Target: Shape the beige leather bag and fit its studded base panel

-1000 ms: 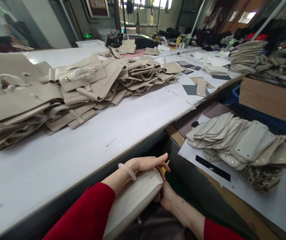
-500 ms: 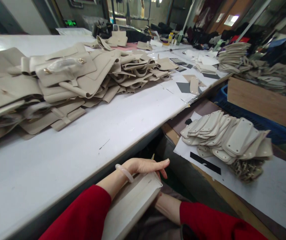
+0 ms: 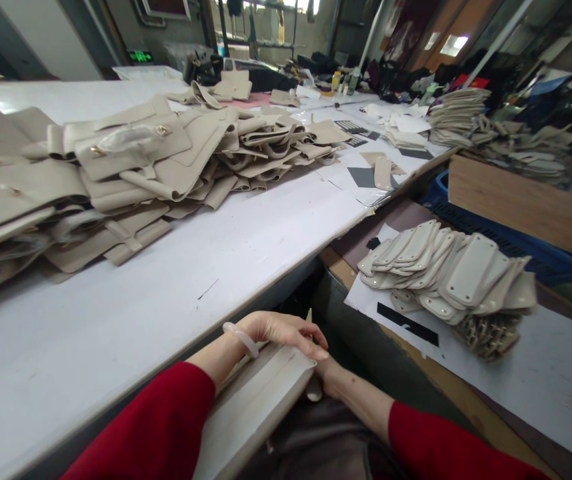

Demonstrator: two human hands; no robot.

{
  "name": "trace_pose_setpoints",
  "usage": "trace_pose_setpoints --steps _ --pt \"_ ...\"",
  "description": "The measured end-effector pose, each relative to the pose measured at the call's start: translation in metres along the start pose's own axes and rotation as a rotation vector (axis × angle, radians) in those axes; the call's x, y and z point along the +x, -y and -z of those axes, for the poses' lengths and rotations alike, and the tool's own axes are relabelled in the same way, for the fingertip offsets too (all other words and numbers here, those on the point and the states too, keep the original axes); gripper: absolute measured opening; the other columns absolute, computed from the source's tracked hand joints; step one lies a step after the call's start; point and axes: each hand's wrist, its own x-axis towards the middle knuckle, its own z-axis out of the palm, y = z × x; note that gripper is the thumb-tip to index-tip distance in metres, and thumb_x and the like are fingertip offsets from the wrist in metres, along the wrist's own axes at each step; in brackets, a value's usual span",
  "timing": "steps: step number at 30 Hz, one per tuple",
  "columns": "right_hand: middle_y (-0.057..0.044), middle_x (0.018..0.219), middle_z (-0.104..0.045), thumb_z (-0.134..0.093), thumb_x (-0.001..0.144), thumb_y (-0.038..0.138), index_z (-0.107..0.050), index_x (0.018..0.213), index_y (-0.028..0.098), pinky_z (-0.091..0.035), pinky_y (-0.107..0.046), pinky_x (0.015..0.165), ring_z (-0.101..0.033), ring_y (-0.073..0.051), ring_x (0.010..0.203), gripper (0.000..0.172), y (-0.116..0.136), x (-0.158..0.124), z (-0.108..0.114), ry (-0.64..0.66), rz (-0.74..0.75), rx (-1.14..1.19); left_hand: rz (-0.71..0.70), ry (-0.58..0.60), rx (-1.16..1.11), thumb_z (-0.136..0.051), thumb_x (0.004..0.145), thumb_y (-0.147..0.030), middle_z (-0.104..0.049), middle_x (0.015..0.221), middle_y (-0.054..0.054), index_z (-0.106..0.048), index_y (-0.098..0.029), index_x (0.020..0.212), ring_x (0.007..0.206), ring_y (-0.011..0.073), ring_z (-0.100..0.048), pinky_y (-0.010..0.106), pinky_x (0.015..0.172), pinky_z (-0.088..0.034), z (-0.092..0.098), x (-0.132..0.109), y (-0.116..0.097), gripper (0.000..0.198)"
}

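At bottom middle, the left hand [image 3: 287,331] lay bent over the end of a long, off-white, boxy thing [image 3: 259,407], the right hand [image 3: 330,373] close beside it, but I couldn't tell their grips, or what was done or left.

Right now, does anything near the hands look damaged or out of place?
One thin dark line stands out against the white tabletop, beyond the left hand; whether it is a thread, mark or scratch, I cannot tell.

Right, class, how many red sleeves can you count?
2: the left sleeve at bottom left and the right sleeve at bottom right, with the pale block between them. No other shows clearly.
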Motion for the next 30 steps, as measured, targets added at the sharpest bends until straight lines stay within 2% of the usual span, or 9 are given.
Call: trace_pose_setpoints --steps 2,4,6,8,10,12,16,20,30 --pt "0.003 0.068 -0.061 -0.066 0.093 0.022 -0.059 0.103 0.011 -0.045 -0.019 0.043 -0.054 -0.010 0.047 0.017 0.006 -0.009 0.035 -0.038 0.032 -0.120 0.013 0.043 -0.059 -0.081 0.065 -0.054 -0.070 0.105 0.004 -0.059 -0.020 0.124 0.103 0.0254 -0.063 0.037 0.093 -0.048 0.000 0.001 0.001 0.072" --pt "0.007 0.058 -0.057 -0.070 0.086 0.017 -0.054 0.106 0.013 -0.035 -0.016 0.034 -0.048 -0.010 0.036 0.026 0.016 -0.030 0.075 -0.079 0.083 -0.232 0.028 0.084 -0.129 -0.087 0.058 -0.042 -0.071 0.100 0.002 -0.056 -0.021 0.126 0.096 0.0239 -0.065 0.036 0.089 -0.050 -0.001 0.003 0.002 0.077" --pt "0.005 0.059 -0.060 -0.068 0.089 0.028 -0.053 0.103 0.015 -0.032 -0.016 0.030 -0.049 -0.010 0.033 0.024 0.031 -0.058 0.104 -0.072 0.121 -0.342 0.043 0.096 -0.167 -0.089 0.052 -0.034 -0.071 0.099 0.002 -0.054 -0.021 0.128 0.094 0.0234 -0.066 0.035 0.087 -0.050 -0.002 0.006 0.003 0.085" --pt "0.003 0.060 -0.061 -0.052 0.097 0.044 -0.053 0.103 0.016 -0.035 -0.016 0.030 -0.053 -0.013 0.035 0.028 0.047 -0.086 0.114 0.070 0.098 -0.536 0.047 0.088 -0.159 -0.090 0.051 -0.033 -0.070 0.101 0.002 -0.051 -0.021 0.131 0.096 0.0240 -0.065 0.035 0.086 -0.050 -0.003 0.008 0.003 0.090" --pt "0.001 0.060 -0.061 -0.043 0.100 0.049 -0.053 0.103 0.017 -0.038 -0.016 0.031 -0.055 -0.013 0.037 0.034 0.062 -0.105 0.106 0.205 0.034 -0.629 0.045 0.089 -0.147 -0.089 0.054 -0.034 -0.071 0.104 0.005 -0.050 -0.019 0.133 0.100 0.0259 -0.065 0.035 0.086 -0.051 -0.004 0.009 0.002 0.090" --pt "0.000 0.061 -0.062 -0.043 0.099 0.048 -0.053 0.100 0.017 -0.036 -0.015 0.031 -0.055 -0.012 0.037 0.033 0.073 -0.113 0.087 0.281 -0.008 -0.658 0.046 0.091 -0.139 -0.087 0.059 -0.037 -0.070 0.110 0.008 -0.045 -0.016 0.139 0.105 0.0281 -0.064 0.038 0.090 -0.050 -0.004 0.007 -0.001 0.092" --pt "0.001 0.059 -0.060 -0.044 0.099 0.047 -0.051 0.094 0.018 -0.033 -0.015 0.029 -0.054 -0.012 0.037 0.030 0.080 -0.108 0.059 0.293 -0.017 -0.699 0.070 0.045 -0.034 -0.082 0.066 -0.044 -0.061 0.131 0.014 -0.031 -0.012 0.150 0.122 0.0304 -0.057 0.041 0.105 -0.043 -0.003 0.003 -0.006 0.104" --pt "0.001 0.056 -0.059 -0.043 0.099 0.046 -0.050 0.096 0.017 -0.033 -0.016 0.029 -0.052 -0.013 0.035 0.029 0.080 -0.102 0.053 0.312 -0.051 -0.682 0.079 0.002 0.087 -0.082 0.064 -0.051 -0.049 0.146 0.015 -0.031 -0.011 0.151 0.132 0.0335 -0.048 0.042 0.111 -0.038 0.000 0.002 -0.007 0.109" --pt "0.000 0.058 -0.061 -0.042 0.098 0.057 -0.050 0.106 0.018 -0.038 -0.016 0.030 -0.053 -0.013 0.035 0.040 0.063 -0.091 0.048 0.347 -0.121 -0.554 0.084 0.002 0.102 -0.079 0.068 -0.053 -0.041 0.153 0.015 -0.024 -0.010 0.154 0.137 0.0316 -0.043 0.039 0.113 -0.035 0.002 0.002 -0.002 0.110"
